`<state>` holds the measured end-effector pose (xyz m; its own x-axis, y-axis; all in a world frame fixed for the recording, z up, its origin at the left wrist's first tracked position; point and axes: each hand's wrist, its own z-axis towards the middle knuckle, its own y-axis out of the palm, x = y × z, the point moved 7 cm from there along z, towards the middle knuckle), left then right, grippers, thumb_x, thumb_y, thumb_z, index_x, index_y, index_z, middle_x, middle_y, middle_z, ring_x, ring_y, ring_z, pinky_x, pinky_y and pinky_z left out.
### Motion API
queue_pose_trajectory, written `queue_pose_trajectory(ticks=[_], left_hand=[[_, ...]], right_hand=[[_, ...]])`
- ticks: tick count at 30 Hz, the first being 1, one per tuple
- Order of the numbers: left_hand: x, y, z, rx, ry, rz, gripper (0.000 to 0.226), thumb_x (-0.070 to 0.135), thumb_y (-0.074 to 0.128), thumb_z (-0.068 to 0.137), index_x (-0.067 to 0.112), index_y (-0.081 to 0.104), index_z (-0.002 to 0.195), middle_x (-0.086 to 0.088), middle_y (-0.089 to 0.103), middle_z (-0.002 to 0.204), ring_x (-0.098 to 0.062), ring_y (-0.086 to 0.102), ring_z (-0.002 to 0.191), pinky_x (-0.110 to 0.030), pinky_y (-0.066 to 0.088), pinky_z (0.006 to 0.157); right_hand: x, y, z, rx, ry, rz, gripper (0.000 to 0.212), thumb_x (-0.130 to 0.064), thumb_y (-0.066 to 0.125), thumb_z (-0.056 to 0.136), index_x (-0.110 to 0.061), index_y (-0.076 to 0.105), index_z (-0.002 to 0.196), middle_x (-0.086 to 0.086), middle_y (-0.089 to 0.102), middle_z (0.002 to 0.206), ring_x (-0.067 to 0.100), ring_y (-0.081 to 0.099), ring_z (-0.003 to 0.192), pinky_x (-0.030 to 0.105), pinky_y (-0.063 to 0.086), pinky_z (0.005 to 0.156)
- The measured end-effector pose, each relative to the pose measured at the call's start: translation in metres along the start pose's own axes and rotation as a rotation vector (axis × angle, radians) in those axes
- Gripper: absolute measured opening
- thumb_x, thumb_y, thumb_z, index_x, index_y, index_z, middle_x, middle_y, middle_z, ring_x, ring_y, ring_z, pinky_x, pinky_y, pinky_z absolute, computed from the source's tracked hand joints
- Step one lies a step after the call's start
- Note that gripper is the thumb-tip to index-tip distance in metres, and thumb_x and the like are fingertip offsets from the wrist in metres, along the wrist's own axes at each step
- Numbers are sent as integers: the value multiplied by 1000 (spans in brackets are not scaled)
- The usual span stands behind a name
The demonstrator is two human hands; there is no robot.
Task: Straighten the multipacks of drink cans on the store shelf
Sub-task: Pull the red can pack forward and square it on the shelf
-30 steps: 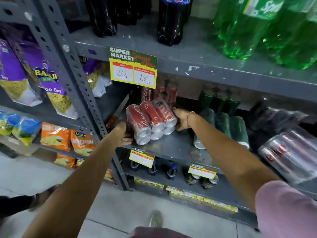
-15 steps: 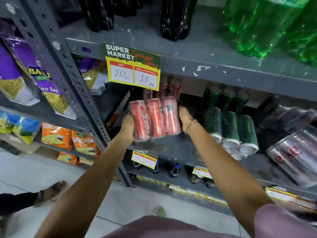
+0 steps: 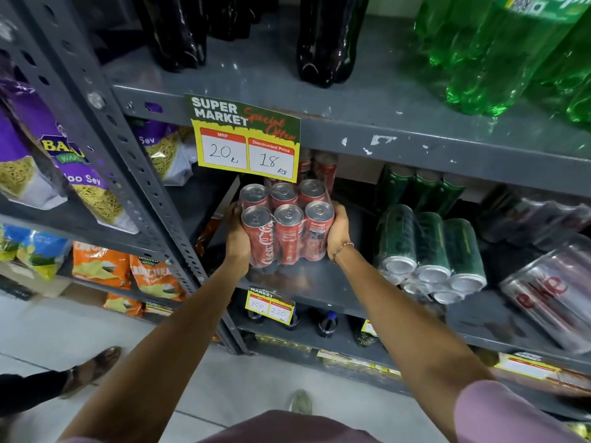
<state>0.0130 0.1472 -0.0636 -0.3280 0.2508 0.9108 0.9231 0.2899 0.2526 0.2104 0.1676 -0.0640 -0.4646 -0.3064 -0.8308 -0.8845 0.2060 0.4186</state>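
A shrink-wrapped multipack of red cola cans [image 3: 285, 225] stands upright on the grey middle shelf [image 3: 323, 282], can tops facing up. My left hand [image 3: 236, 233] presses its left side and my right hand [image 3: 337, 230] its right side, so both grip it. To the right a green can multipack [image 3: 428, 247] lies on its side with can ends facing out. A silver can multipack [image 3: 550, 292] lies tilted at the far right. More red cans [image 3: 323, 167] stand behind the held pack.
A yellow and green price sign [image 3: 246, 139] hangs from the upper shelf edge just above the pack. Dark and green bottles [image 3: 499, 52] stand on the upper shelf. A grey upright post [image 3: 128, 161] borders the left, with snack bags [image 3: 86, 190] beyond. Another person's foot [image 3: 92, 369] is on the floor.
The red pack went from lying on its side to held tilted off the shelf, and now stands upright between both hands. The view moved closer.
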Motion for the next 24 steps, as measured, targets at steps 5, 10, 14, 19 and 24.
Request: queue_pose_trajectory(ticks=[5,10,14,19,24], left_hand=[[2,-6,-5,33,37,109,30,39,30,100,20,53,103,-2,62,99,-14,62,94,-38,47,99],[-13,-8,-30,-31,31,118,75,71,14,87,23,48,134,3,63,120,-6,65,99,-23,51,82],[-15,8,-59,-84,284,310,87,72,39,81,26,8,149,-6,26,156,-21,33,141,-42,36,112],[0,7,-42,-303,353,537,103,63,56,75,5,5,143,-17,41,144,-25,45,131,-31,39,107],[18,-28,-12,-60,319,948,65,43,51,92,10,28,143,-18,52,138,-36,52,123,-40,43,98]], right_hand=[[5,-9,4,32,-22,-47,50,-43,23,97,-18,63,80,-7,73,58,7,70,56,19,54,47],[-2,-10,2,13,-45,-150,52,-48,26,95,-20,68,85,-3,77,73,10,73,71,24,57,60],[-21,-6,0,-17,-26,-219,69,-63,23,91,-15,60,125,14,64,126,28,60,116,46,42,105],[-3,-4,-12,-49,-9,-188,70,-66,18,91,-21,66,114,10,66,122,25,62,111,44,44,102],[3,-26,-26,202,-106,-258,71,-58,14,95,-12,33,145,7,37,151,16,35,136,31,25,111]])
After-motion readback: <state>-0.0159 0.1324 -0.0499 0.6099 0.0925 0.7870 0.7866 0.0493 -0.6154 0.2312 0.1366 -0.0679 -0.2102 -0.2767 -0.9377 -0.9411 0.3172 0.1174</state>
